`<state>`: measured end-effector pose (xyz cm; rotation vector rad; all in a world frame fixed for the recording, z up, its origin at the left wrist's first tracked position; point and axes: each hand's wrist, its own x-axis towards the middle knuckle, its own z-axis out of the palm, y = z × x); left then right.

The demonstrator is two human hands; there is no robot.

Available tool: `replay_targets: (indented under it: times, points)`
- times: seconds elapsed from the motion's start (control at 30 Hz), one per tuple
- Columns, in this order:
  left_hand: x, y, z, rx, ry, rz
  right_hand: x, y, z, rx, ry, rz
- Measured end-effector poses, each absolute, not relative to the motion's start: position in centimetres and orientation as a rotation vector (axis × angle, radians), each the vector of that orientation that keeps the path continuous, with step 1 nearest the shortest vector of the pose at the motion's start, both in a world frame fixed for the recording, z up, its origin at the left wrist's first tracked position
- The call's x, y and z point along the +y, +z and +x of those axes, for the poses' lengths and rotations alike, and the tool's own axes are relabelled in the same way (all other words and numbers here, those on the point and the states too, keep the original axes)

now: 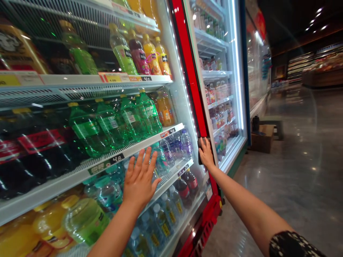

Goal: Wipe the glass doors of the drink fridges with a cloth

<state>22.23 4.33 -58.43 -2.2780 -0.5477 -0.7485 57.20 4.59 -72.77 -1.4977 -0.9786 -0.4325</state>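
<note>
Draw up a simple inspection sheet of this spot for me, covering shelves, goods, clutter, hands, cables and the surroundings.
Surface: white shelves with price tags along their front edges.
Job's things: a dark handle on the red frame; beyond it, green bottles and dark bottles with red labels.
Clutter: a cardboard box on the floor at the right.
Hands: left hand open, fingers spread, before the shelves, contact unclear; right hand on the handle, how firmly cannot be told.
Cables: nothing seen.
Surroundings: a second lit cabinet of drinks, a shiny floor, blurred displays far back.
</note>
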Motion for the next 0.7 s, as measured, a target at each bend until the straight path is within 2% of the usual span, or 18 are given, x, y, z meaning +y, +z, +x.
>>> replay_targets:
  times: [0.1,0.27,0.47,0.53,0.7]
  points:
    - [4.3,-58.4,22.3,-0.548,-0.760,-2.294,4.7,-73.3,57.1,-0.966,-0.423,-1.508]
    - [4.0,-58.3,22.3,-0.574,-0.778,-2.310,6.6,-69.6,58.5,-0.959,-0.434,-1.487]
    - [4.1,-58.2,22.4,-0.543,-0.809,-2.311,4.2,-75.6,55.6,-0.906,-0.330,-1.501]
    - [4.0,-58.2,22.4,-0.549,-0.811,-2.312,4.0,-76.2,55.2,-0.889,-0.305,-1.512]
    - [3.9,-58.2,22.4,-0.558,-0.800,-2.323,6.0,-71.0,55.5,-0.876,-0.316,-1.497]
